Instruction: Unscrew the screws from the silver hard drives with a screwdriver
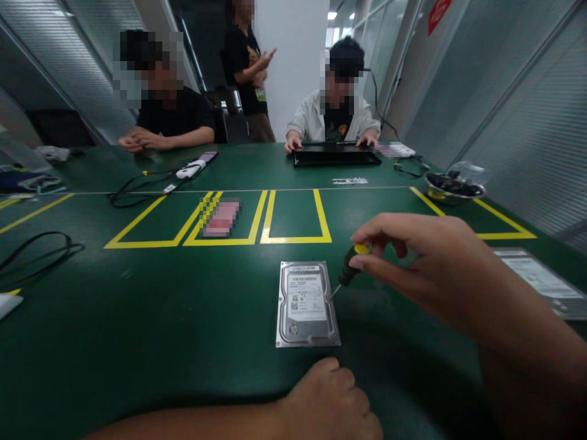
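A silver hard drive point(308, 305) with a white label lies flat on the green table point(183, 342) in front of me. My right hand point(413, 256) pinches the handle of a small screwdriver point(351, 269), dark with a yellow end cap. The shaft slants down to the left, and its tip meets the drive's right edge around mid-length. Closer to me, my left hand point(334, 403) rests on the table below the drive, its fingers curled under. Whether anything is inside that hand is hidden.
A second drive-like metal unit point(541, 278) lies at right, partly behind my right arm. A metal bowl point(454, 186) of dark items stands at back right. Yellow tape point(296, 239) marks the table. A person opposite holds a black frame-like case point(337, 156). Cables point(132, 189) lie at left.
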Demonstrator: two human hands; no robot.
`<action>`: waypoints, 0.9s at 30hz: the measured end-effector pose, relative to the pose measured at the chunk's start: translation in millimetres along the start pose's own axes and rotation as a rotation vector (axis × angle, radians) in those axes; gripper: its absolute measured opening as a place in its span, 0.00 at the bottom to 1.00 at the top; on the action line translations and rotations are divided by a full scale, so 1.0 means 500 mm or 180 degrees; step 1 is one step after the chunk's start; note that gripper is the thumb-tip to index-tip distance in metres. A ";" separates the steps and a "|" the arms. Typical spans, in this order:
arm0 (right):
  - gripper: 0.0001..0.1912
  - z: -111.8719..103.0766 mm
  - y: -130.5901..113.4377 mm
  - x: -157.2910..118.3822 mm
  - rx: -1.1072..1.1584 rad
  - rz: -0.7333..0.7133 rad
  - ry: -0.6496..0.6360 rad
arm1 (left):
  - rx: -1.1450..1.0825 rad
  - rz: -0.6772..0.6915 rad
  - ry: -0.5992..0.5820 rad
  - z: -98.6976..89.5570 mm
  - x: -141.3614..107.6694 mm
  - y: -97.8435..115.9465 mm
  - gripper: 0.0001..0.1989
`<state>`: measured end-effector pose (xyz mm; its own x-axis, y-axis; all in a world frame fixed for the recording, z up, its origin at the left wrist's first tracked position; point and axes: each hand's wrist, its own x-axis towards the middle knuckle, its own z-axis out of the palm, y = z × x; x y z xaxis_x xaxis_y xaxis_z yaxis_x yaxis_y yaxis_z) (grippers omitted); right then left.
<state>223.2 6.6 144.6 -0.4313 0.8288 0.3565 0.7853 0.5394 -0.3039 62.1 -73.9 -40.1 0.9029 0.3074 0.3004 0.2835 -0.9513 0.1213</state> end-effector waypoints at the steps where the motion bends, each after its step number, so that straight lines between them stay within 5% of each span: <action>1: 0.05 0.000 0.000 0.000 0.0015 0.0035 -0.0013 | 0.0007 0.0000 -0.0026 0.000 0.000 0.000 0.20; 27: 0.08 -0.005 0.003 0.000 -0.0014 -0.0130 -0.0169 | -0.0005 0.0014 -0.0134 -0.003 -0.001 -0.001 0.21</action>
<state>225.5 7.2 146.2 -0.4858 0.8130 0.3210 0.7686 0.5722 -0.2861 60.9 -73.5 -39.0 0.9170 0.3019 0.2607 0.2790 -0.9526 0.1216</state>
